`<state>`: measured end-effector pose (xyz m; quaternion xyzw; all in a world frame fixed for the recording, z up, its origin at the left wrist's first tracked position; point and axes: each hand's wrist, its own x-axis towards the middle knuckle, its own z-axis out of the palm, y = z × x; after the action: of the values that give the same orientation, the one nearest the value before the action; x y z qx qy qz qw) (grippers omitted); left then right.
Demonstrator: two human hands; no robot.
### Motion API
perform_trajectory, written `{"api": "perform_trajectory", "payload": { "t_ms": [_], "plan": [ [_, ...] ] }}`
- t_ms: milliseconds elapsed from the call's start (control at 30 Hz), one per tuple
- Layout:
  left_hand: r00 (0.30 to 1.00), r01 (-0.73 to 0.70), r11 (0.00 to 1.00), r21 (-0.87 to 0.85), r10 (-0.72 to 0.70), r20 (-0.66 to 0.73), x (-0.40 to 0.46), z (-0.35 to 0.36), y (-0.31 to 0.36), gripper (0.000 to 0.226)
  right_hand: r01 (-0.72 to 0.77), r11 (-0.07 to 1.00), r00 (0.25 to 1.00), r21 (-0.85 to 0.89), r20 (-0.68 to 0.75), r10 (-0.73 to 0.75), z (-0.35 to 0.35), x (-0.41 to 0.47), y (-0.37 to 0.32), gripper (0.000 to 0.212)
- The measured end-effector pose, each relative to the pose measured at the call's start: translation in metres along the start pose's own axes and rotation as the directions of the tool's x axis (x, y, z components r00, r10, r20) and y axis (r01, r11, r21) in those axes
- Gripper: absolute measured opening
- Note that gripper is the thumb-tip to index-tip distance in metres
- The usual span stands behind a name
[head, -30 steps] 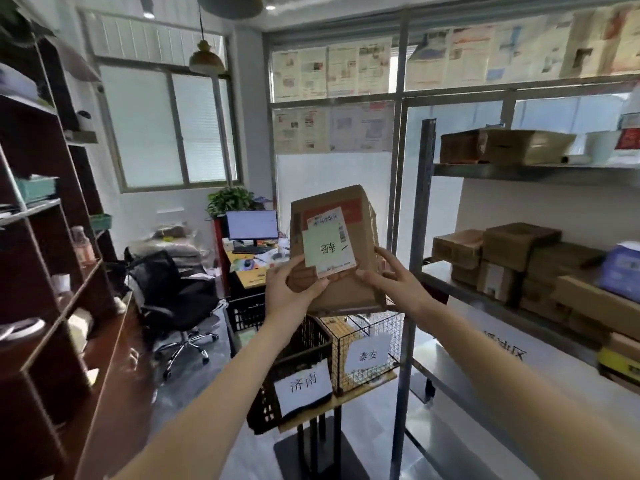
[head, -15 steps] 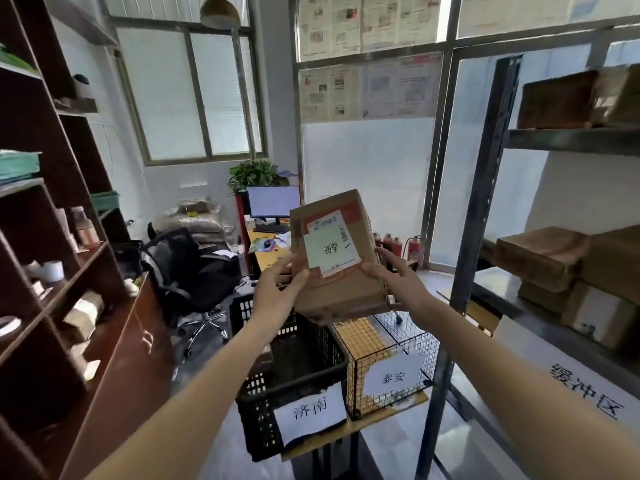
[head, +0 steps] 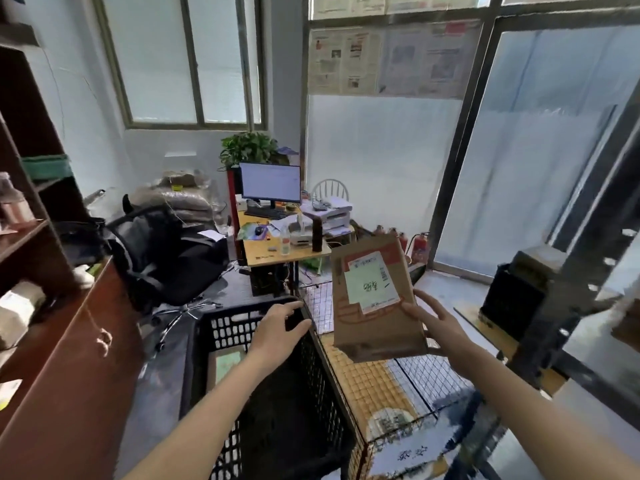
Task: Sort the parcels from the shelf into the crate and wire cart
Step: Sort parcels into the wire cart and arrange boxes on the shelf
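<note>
Right hand (head: 438, 322), right of centre, grips the parcel (head: 374, 299) by its lower right edge, thumb on the front. Left hand (head: 277, 329) hangs loose and empty over the black crate (head: 221, 334). The brown parcel with a green label stands tilted above the wire cart (head: 381, 386).

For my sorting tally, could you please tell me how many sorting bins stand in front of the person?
2: the black crate on the left, under the left hand, and the wire cart right beside it, below the parcel in the right hand. Others may be out of view.
</note>
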<state>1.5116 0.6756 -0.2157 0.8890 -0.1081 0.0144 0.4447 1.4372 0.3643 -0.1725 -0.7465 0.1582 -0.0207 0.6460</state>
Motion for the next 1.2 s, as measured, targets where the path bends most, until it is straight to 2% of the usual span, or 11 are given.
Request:
{"api": "perform_trajectory", "payload": {
  "t_ms": [200,300,400,467,600,733,800,933,1067,1200],
  "plan": [
    [0.993,0.063,0.996,0.068,-0.069,0.091,0.082,0.054,-0.048,0.055,-0.083,0.996,0.996,-0.019,-0.017,0.083,-0.001,0.106,0.047,0.058],
    [0.988,0.072,0.987,0.145,-0.090,0.122,0.110,0.077,-0.072,0.059,-0.123,0.992,0.992,-0.017,0.002,0.123,0.003,0.145,0.077,0.061],
    [0.983,0.116,0.975,0.192,-0.141,0.119,0.140,0.098,-0.093,0.067,-0.164,0.986,0.985,-0.016,0.043,0.164,0.005,0.181,0.108,0.071],
    [0.979,0.145,0.967,0.211,-0.171,0.111,0.156,0.113,-0.104,0.071,-0.196,0.980,0.978,-0.033,0.070,0.198,0.005,0.206,0.129,0.085],
    [0.983,0.135,0.928,0.347,-0.170,0.072,0.184,0.141,-0.121,0.073,-0.259,0.964,0.951,-0.055,0.159,0.265,0.008,0.257,0.172,0.098],
    [0.991,0.092,0.875,0.476,-0.125,0.040,0.212,0.159,-0.148,0.071,-0.304,0.951,0.913,-0.054,0.269,0.307,0.024,0.298,0.207,0.083],
    [0.991,0.086,0.852,0.516,-0.128,0.046,0.222,0.163,-0.160,0.070,-0.321,0.945,0.896,-0.058,0.304,0.323,0.036,0.318,0.225,0.090],
    [0.991,0.074,0.842,0.534,-0.121,0.053,0.230,0.165,-0.173,0.069,-0.352,0.935,0.859,-0.050,0.380,0.344,0.064,0.350,0.254,0.090],
    [0.994,0.067,0.850,0.523,-0.105,0.043,0.226,0.168,-0.180,0.066,-0.365,0.929,0.840,-0.057,0.411,0.355,0.080,0.373,0.271,0.076],
    [0.994,0.080,0.878,0.472,-0.105,0.027,0.225,0.172,-0.182,0.066,-0.380,0.921,0.813,-0.086,0.444,0.377,0.083,0.388,0.288,0.080]
  ]
}}
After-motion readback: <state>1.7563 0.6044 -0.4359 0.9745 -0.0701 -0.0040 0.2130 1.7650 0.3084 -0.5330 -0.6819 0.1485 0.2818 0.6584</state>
